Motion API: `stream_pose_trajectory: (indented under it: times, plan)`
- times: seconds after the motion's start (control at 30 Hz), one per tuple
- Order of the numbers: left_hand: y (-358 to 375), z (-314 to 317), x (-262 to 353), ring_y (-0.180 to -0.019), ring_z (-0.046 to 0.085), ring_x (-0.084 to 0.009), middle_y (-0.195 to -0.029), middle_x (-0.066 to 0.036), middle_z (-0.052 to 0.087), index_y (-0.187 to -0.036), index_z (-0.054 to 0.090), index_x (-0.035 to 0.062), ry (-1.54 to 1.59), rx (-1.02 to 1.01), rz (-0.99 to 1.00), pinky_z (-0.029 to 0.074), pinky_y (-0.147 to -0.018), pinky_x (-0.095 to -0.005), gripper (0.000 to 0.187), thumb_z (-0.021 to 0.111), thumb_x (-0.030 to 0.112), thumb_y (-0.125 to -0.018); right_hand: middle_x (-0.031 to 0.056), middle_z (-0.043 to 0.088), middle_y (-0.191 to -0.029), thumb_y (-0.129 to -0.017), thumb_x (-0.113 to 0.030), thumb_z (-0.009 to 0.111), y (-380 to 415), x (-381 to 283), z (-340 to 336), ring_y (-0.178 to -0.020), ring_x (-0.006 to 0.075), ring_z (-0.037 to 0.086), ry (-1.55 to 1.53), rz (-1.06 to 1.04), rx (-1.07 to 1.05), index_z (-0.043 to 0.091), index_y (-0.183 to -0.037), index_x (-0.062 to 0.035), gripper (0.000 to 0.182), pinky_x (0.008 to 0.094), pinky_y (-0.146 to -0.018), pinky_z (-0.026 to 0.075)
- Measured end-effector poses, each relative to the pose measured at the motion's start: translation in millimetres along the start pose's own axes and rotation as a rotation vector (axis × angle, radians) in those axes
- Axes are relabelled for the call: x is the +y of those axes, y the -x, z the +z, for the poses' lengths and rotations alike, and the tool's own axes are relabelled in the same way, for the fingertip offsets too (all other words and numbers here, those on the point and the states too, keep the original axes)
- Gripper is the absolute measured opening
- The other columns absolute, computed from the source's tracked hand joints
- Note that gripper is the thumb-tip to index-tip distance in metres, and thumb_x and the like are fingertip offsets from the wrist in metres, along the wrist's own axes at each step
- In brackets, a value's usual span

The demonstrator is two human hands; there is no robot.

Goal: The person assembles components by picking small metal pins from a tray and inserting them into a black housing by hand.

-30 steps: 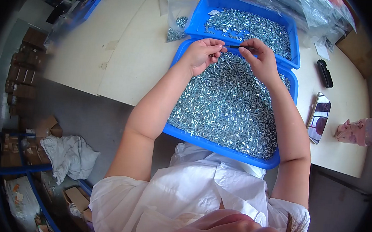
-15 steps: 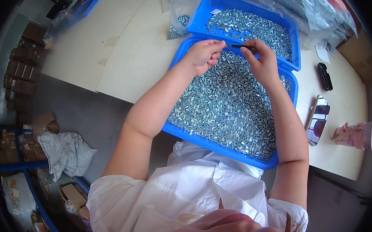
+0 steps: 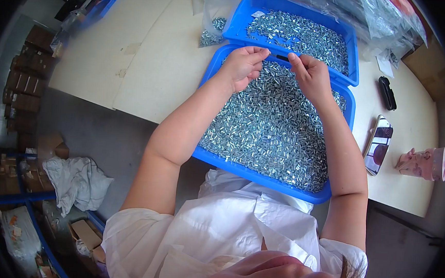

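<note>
Over the far end of the nearer blue bin [image 3: 261, 177], my two hands face each other. My right hand [image 3: 313, 79] is closed around a slim black stick-like tool [image 3: 281, 57], whose tip points toward the left hand. With thumb and forefinger pinched at that tip, my left hand [image 3: 244, 68] grips something too small to make out. Below both hands, the bin is filled with small shiny metal sleeves [image 3: 270, 127]. Behind it, a second blue bin [image 3: 234, 23] holds more of the same metal pieces [image 3: 312, 37].
A clear plastic bag [image 3: 212, 32] of metal pieces stands left of the far bin. On the right lie a black case [image 3: 387, 92], a phone [image 3: 378, 145] and a pink cup [image 3: 423, 162]. Plastic wrapping [image 3: 345, 10] covers the back. Cartons and a shelf stand at left.
My right hand has shifted slightly and its thumb now lies along the black tool, with the fingers curled tighter. The left hand keeps its pinch in nearly the same place.
</note>
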State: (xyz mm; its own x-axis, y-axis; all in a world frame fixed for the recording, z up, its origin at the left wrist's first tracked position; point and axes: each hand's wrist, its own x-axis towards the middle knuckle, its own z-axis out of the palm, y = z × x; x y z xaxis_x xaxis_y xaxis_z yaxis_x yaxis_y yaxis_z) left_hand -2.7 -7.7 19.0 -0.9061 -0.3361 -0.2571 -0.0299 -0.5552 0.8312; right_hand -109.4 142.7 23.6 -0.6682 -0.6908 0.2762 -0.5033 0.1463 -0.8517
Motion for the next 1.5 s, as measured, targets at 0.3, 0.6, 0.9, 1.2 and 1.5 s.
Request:
stream_pose_trajectory:
  times: [0.3,0.6,0.9,1.2,1.5]
  plan:
    - [-1,6,-7,-0.048,0.032,-0.0012,-0.06,0.007,0.042,-0.084,0.056,0.0063,-0.204,0.138,0.224,0.024,-0.04,-0.0162,0.008,0.058,0.014,-0.083,-0.0024,0.049,-0.06,-0.087,-0.023,0.054,-2,3,3,-0.053,0.0041,0.041,-0.243,0.157,-0.121,0.054,-0.072,-0.0046,0.024,0.019,-0.048,0.033]
    - [-10,-3,-14,-0.055,0.035,-0.0018,-0.063,0.006,0.044,-0.08,0.055,0.0056,-0.728,0.068,0.606,0.028,-0.048,-0.0191,0.014,0.051,0.017,-0.088,-0.0017,0.053,-0.062,-0.084,-0.027,0.058,-4,8,1,-0.054,0.0047,0.045,-0.285,0.125,-0.154,0.059,-0.077,-0.0024,0.025,0.0197,-0.048,0.036]
    - [-8,-7,-10,-0.062,0.041,-0.0017,-0.069,0.005,0.049,-0.081,0.056,0.0039,-0.798,0.023,0.513,0.033,-0.055,-0.0166,0.012,0.055,0.015,-0.086,0.0013,0.06,-0.072,-0.079,-0.013,0.064,-4,5,-7,-0.065,0.0062,0.053,-0.216,-0.018,-0.149,0.061,-0.09,0.0006,0.017,0.0206,-0.057,0.043]
    - [-7,-8,-10,-0.062,0.04,-0.0014,-0.069,0.006,0.05,-0.082,0.056,0.0035,-0.795,0.012,0.536,0.032,-0.053,-0.0171,0.011,0.057,0.014,-0.085,0.0023,0.06,-0.073,-0.08,-0.012,0.063,-3,-1,-10,-0.066,0.0068,0.054,-0.15,0.071,-0.185,0.061,-0.092,0.0008,0.018,0.0213,-0.059,0.044]
    - [-5,-4,-7,-0.057,0.038,-0.0007,-0.064,0.007,0.047,-0.077,0.057,0.0037,-0.767,0.024,0.575,0.031,-0.05,-0.0167,0.011,0.06,0.013,-0.083,-0.0008,0.055,-0.069,-0.082,-0.017,0.061,-3,3,-7,-0.062,0.0055,0.047,-0.054,-0.045,-0.149,0.062,-0.092,-0.0001,0.02,0.0209,-0.054,0.037]
